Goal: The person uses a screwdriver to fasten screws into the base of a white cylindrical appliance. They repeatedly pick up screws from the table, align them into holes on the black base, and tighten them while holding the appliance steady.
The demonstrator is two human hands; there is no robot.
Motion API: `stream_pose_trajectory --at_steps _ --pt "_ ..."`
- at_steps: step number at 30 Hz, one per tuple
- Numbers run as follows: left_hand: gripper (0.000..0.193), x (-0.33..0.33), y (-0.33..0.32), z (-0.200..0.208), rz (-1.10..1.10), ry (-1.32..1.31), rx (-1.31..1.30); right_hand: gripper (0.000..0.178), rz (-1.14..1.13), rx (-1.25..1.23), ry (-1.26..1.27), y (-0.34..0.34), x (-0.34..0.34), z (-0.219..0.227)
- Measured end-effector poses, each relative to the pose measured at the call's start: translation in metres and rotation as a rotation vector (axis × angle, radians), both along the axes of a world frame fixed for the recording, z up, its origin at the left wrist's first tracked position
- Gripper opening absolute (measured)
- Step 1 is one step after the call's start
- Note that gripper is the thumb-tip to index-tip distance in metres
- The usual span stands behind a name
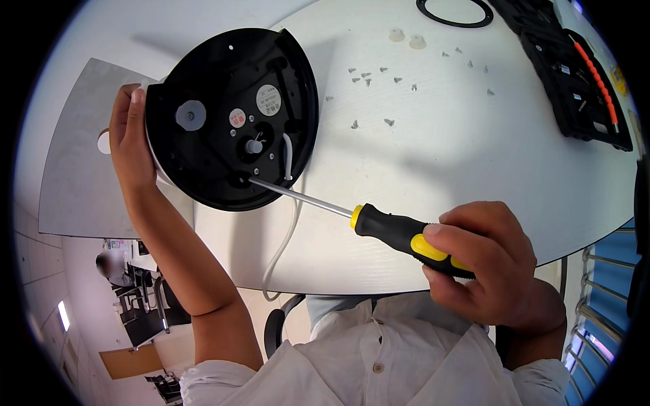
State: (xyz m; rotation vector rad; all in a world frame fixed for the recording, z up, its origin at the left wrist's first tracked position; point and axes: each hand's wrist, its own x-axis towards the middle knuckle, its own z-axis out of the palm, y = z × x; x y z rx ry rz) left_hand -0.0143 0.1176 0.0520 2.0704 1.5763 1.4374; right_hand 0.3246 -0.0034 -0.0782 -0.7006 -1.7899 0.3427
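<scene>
My left hand (134, 139) grips the left edge of a round black appliance base (210, 152), which is tilted up so its underside faces me. The underside carries two round stickers, a translucent suction cup (191, 116) and several small screws. A white power cord (287, 230) runs from it down over the table's front edge. In my right hand (484, 260) is a black and yellow screwdriver (393, 230), held by its handle. Its shaft points left, and the tip meets a recess near the lower rim of the base. Whether a screw sits in that recess is hidden.
Several loose screws (367, 76) lie scattered on the white table (433, 183). Two translucent suction cups (417, 42) and a black ring (455, 24) are at the far side. An open black tool case (575, 88) with an orange flexible shaft (596, 80) stands at the far right.
</scene>
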Motion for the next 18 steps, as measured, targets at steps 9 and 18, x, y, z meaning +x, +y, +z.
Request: stream_pose_trajectory --at_steps 9,18 --pt "0.025 -0.0015 0.0000 -0.0014 -0.011 -0.009 -0.016 0.035 -0.003 -0.001 0.015 -0.0024 -0.0012 -0.0029" --pt "0.025 0.0028 -0.0003 -0.0017 0.030 0.012 0.007 0.038 -0.023 -0.001 0.028 -0.0048 -0.0039 -0.0057"
